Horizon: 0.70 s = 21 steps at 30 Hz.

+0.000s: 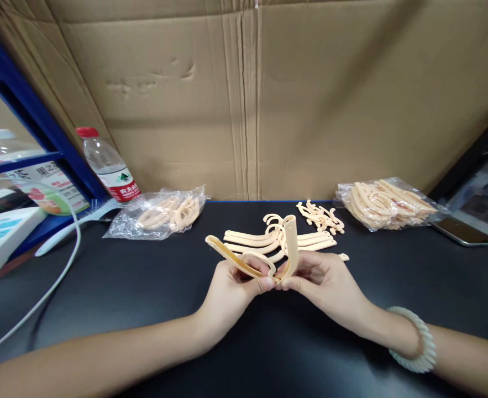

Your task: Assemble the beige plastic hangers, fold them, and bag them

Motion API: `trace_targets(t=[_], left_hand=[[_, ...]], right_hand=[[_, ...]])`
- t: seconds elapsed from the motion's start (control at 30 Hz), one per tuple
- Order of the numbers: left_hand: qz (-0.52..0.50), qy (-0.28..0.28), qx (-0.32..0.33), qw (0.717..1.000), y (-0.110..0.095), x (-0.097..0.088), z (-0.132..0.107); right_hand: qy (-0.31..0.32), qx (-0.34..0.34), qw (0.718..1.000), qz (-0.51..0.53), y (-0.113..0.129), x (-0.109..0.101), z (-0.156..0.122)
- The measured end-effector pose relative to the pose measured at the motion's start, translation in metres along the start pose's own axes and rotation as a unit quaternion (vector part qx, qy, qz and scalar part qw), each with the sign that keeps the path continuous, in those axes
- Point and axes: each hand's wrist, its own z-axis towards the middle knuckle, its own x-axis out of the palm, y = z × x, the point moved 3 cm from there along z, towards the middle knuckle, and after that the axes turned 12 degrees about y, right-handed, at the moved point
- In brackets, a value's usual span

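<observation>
Just above the black tabletop, my left hand (pixel 231 290) pinches a beige plastic hanger arm (pixel 227 253) that slants up to the left. A thin curved piece (pixel 264 257), which looks like a hook, rises beside my left thumb. My right hand (pixel 330 282) grips a second hanger arm (pixel 292 240) that stands nearly upright. Both arms come together at my thumb tips, where the fingers partly hide the joint. Beyond my hands lie several folded hangers or hanger arms (pixel 252 239) with curved hooks, and a heap of small beige pieces (pixel 320 215).
Clear bags of beige parts lie at back left (pixel 161 213) and back right (pixel 387 204). A red-capped bottle (pixel 110 166) stands near a blue frame (pixel 53 160). A white cable (pixel 67 260) curves across the left side. A cardboard wall (pixel 330 99) closes the back; a dark tablet-like device (pixel 471 224) is at right.
</observation>
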Motion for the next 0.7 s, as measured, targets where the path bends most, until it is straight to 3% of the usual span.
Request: trace_targets(t=[0.17,0.33,0.53,0.63,0.7], left_hand=[[-0.027,0.002,0.008,1.0,0.001,0.001,-0.001],[-0.038,-0.005,-0.034,0.999,0.001,0.003,-0.003],[-0.03,-0.104,-0.032,0.994,-0.013,-0.022,0.005],[-0.024,-0.143,-0.004,0.989,-0.022,-0.041,0.013],[0.008,-0.155,0.011,0.988,-0.027,-0.051,0.019]], right_hand=[[-0.016,0.002,1.0,0.001,-0.002,0.003,-0.001],[-0.008,-0.005,1.0,-0.009,0.001,-0.004,0.005],[-0.015,-0.009,0.999,-0.032,0.021,-0.058,0.008],[0.026,0.014,0.988,-0.149,0.033,-0.085,0.007],[0.062,0.029,0.966,-0.247,0.037,-0.096,0.006]])
